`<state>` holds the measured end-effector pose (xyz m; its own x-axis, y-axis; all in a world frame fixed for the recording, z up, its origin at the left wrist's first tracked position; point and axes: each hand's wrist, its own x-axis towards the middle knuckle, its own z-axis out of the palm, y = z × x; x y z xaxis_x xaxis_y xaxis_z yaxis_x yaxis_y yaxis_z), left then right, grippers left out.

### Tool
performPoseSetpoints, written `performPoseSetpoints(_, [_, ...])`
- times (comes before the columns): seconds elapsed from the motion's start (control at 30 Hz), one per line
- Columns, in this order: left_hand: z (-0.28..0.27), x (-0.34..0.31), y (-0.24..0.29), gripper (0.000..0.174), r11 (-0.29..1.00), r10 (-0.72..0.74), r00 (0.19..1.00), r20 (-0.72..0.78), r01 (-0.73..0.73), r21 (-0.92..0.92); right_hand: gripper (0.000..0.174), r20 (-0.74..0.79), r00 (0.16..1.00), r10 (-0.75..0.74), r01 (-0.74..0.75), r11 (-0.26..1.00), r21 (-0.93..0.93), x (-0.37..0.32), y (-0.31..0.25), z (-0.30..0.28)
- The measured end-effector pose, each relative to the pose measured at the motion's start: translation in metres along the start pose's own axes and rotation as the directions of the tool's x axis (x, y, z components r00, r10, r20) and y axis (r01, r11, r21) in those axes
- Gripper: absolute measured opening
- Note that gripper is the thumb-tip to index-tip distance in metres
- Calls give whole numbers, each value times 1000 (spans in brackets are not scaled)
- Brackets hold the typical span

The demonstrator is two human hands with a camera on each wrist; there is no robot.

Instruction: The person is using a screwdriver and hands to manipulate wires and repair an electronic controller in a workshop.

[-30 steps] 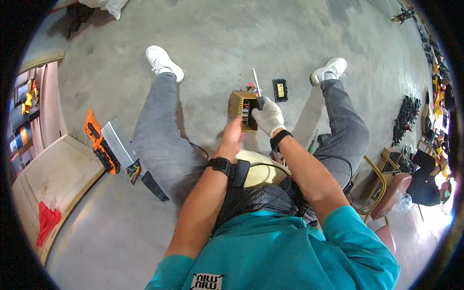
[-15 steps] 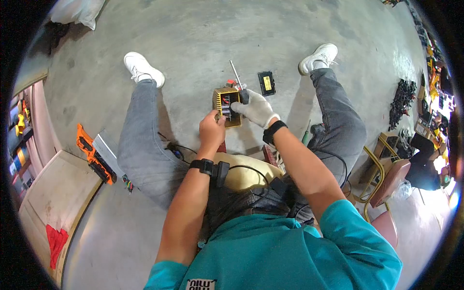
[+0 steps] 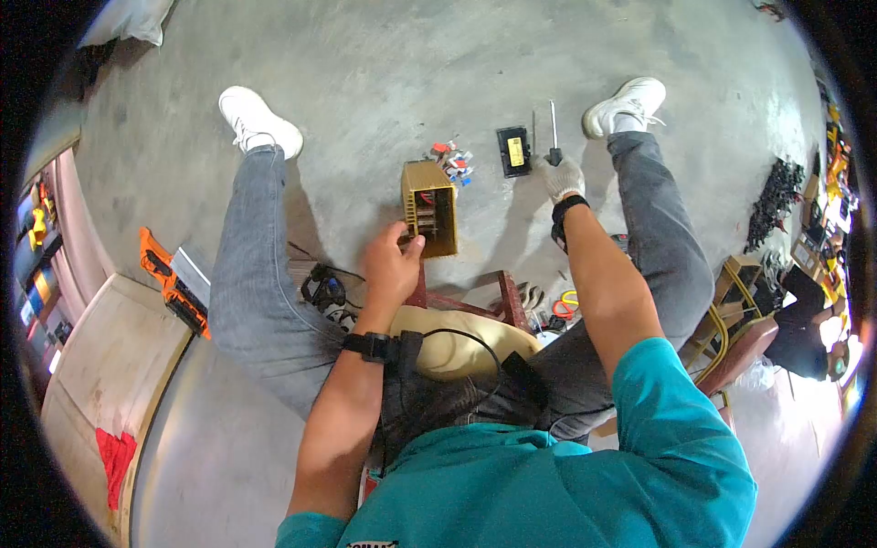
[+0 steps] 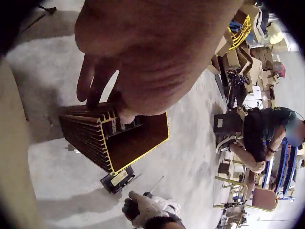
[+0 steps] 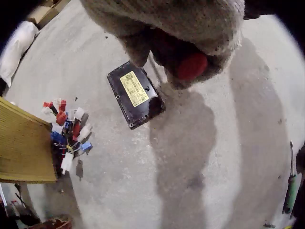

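My bare left hand (image 3: 393, 265) pinches the near left edge of a gold, finned metal housing (image 3: 422, 175). In the left wrist view its thumb lies at the rim of the open end, and parts inside the housing are half shadowed. Red, white and blue wire connectors (image 5: 71, 131) cluster at the housing's far end. My right hand (image 3: 561, 179), in a white glove with dark fingertips, grips a screwdriver (image 3: 553, 123); its shaft points away from me and its red handle end (image 5: 193, 67) shows below the palm. Left of that hand, a black cover plate (image 5: 116, 90) with a yellow label lies on the floor.
My legs spread on both sides of the work. A green-handled screwdriver (image 5: 289, 195) and orange-and-yellow scissors (image 3: 566, 304) lie at the right. An orange-and-black part (image 3: 172, 281) is left of my leg. A seated person (image 4: 271, 138) is off to the side.
My right hand has drawn back from the housing and moved right with the screwdriver, beside the cover plate. My left hand has taken hold of the housing's edge and stays there.
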<state>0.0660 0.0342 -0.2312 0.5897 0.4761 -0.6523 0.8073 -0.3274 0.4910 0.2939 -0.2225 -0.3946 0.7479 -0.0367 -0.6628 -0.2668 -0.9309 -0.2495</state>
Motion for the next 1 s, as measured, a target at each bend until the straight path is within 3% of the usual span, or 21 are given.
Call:
performPoseSetpoints(0.1, [-5, -2, 9, 33, 998, 47, 998, 30, -45, -43, 41, 13, 994, -108, 108, 994, -15, 13, -9, 13])
performPoseSetpoints(0.2, [-4, 0, 9, 32, 995, -28, 996, 86, 36, -95, 42, 58, 997, -59, 64, 994, -86, 22, -14, 25])
performPoseSetpoints(0.37, [-2, -2, 4, 36, 990, 8, 999, 33, -3, -144, 38, 30, 999, 23, -16, 972, -234, 28, -24, 39])
performPoseSetpoints(0.5, [-4, -3, 9, 37, 984, 25, 999, 34, -18, -176, 33, 34, 999, 4, 6, 958, -288, 29, -27, 34])
performPoseSetpoints(0.57, [-7, -1, 14, 34, 982, -36, 995, 93, 53, -184, 34, 40, 999, 7, 5, 958, -286, 27, -25, 30])
performPoseSetpoints(0.7, [-5, -4, 14, 34, 984, 47, 999, -17, -49, -173, 35, 0, 996, -94, 93, 990, -105, 20, -5, 23])
performPoseSetpoints(0.77, [-3, -2, 8, 35, 994, 12, 1000, 0, -12, -109, 35, -32, 995, -94, 90, 991, -100, 1, -14, 9])
performPoseSetpoints(0.8, [-2, -2, 6, 35, 992, 22, 1000, -14, -24, -121, 35, 52, 997, -57, 61, 996, -67, -12, -22, -4])
performPoseSetpoints(0.83, [-1, -1, 6, 36, 992, 2, 1000, -24, -4, -123, 33, -4, 994, -111, 111, 993, 42, -21, -21, -6])
performPoseSetpoints(0.93, [4, 2, 5, 36, 975, -46, 999, -17, 41, -219, 31, 51, 989, -137, 117, 952, 282, -58, -38, -30])
performPoseSetpoints(0.97, [6, 3, 2, 37, 953, -83, 997, 6, 81, -293, 28, 135, 988, -77, 26, 938, 345, -84, -56, -50])
performPoseSetpoints(1.0, [8, 6, -1, 37, 966, -64, 998, -23, 56, -254, 25, 158, 983, -91, 19, 914, 406, -97, -63, -57])
